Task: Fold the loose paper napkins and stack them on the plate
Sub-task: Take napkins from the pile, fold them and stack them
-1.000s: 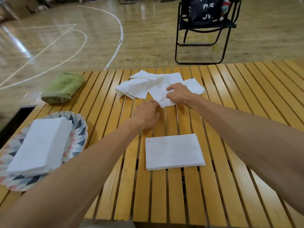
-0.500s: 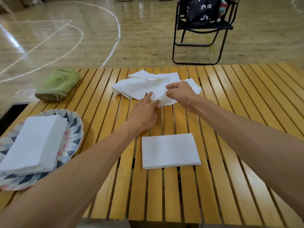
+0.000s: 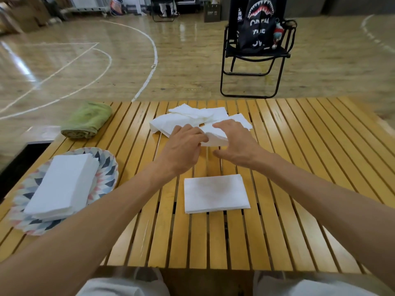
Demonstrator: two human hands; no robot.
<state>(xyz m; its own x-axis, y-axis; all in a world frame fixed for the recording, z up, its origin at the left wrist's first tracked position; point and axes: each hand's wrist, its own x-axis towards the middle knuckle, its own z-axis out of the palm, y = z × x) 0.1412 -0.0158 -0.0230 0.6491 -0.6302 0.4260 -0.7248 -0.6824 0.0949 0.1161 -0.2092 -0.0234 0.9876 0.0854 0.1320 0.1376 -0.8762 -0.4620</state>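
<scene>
A person seated at a slatted wooden worktop point(image 3: 299, 167) reaches both bare arms forward to a loose heap of white paper napkins point(image 3: 188, 118) lying at the far middle. The left hand point(image 3: 183, 146) has its fingers curled onto the near left edge of one napkin point(image 3: 215, 138) drawn out of the heap, and seems to pinch it. The right hand point(image 3: 233, 139) lies over the same napkin from the right, fingers bent across its top and thumb hanging below, so it appears to hold the other side. Gripping it at two sides likely lets the person lift it free and keep it flat for folding.

Nearer the body, between the forearms, rests a folded napkin point(image 3: 215, 194), a neat rectangle lying flat. It has probably been left there within easy reach, ready to move across.

At the left edge sits a patterned plate point(image 3: 106, 167) carrying a stack point(image 3: 62, 186) of folded napkins, squared up and laid at an angle. The plate is well apart from the heap, so finished work stays separate from unfolded paper.

A rolled green towel point(image 3: 87, 120) lies at the far left of the worktop.

Beyond is a polished wooden gym floor point(image 3: 192, 67) with white court lines. A black folding chair point(image 3: 254, 60) stands behind, holding a dark bag point(image 3: 260, 24) printed with shark teeth.
</scene>
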